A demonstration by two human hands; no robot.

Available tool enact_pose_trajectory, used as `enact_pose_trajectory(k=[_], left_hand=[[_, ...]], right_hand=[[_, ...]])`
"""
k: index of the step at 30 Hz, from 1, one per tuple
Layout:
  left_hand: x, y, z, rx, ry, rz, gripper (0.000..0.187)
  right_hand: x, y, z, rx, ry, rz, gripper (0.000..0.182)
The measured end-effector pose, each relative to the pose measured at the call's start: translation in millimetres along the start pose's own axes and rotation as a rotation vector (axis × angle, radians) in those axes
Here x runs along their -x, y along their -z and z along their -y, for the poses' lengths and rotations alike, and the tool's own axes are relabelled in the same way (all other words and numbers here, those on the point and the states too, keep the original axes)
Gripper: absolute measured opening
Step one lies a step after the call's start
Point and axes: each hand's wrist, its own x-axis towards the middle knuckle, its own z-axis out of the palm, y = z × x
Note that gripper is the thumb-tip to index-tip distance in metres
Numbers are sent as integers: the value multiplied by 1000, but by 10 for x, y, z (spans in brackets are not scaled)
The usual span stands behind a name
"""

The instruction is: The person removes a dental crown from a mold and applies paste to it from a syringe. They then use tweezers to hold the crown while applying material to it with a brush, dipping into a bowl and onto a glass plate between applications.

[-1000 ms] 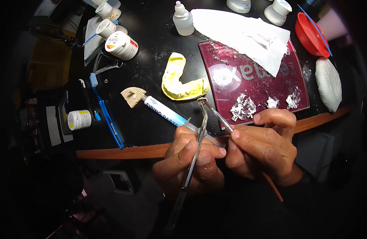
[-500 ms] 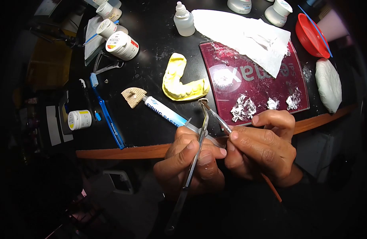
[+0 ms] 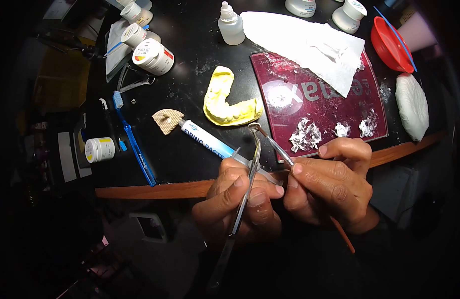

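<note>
My left hand (image 3: pixel 240 199) is closed around slender metal forceps (image 3: pixel 245 199) with a curved tip. At that tip sits a small pale piece, too small to make out clearly. Between the thumb and fingers of my right hand (image 3: pixel 334 187) is a fine paintbrush (image 3: pixel 278 148) with a metal ferrule and reddish-brown handle. Its bristles touch or nearly touch the small piece. Just beyond the tips lies a yellow dental cast (image 3: pixel 227 107). A firing paste syringe (image 3: pixel 207 140) lies partly behind my left hand, its nozzle by a beige honeycomb firing tray (image 3: pixel 167 121).
Right of the cast, a maroon glass slab (image 3: pixel 334 104) carries white paste heaps (image 3: pixel 305 135) and a paper tissue (image 3: pixel 309 45). Around stand a dropper bottle (image 3: pixel 231 27), powder jars (image 3: pixel 153 57), a blue toothbrush (image 3: pixel 135 147), a red bowl (image 3: pixel 389 47) and a white pad (image 3: pixel 411 107).
My right hand and the paintbrush have shifted very slightly to the right. My left hand and the forceps stay in place.
</note>
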Motion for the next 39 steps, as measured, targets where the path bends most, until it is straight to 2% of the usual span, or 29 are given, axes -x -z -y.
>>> enact_pose_trajectory(k=[3, 28, 39], left_hand=[[-3, 1, -11, -2, 1, -2, 20], [7, -52, -49, -27, 24, -56, 19], [60, -196, -183, -70, 108, -200, 19]], right_hand=[[40, -37, -31, -7, 29, -66, 25], [29, -37, -11, -11, 12, -62, 23], [7, -31, 12, -36, -6, -92, 19]])
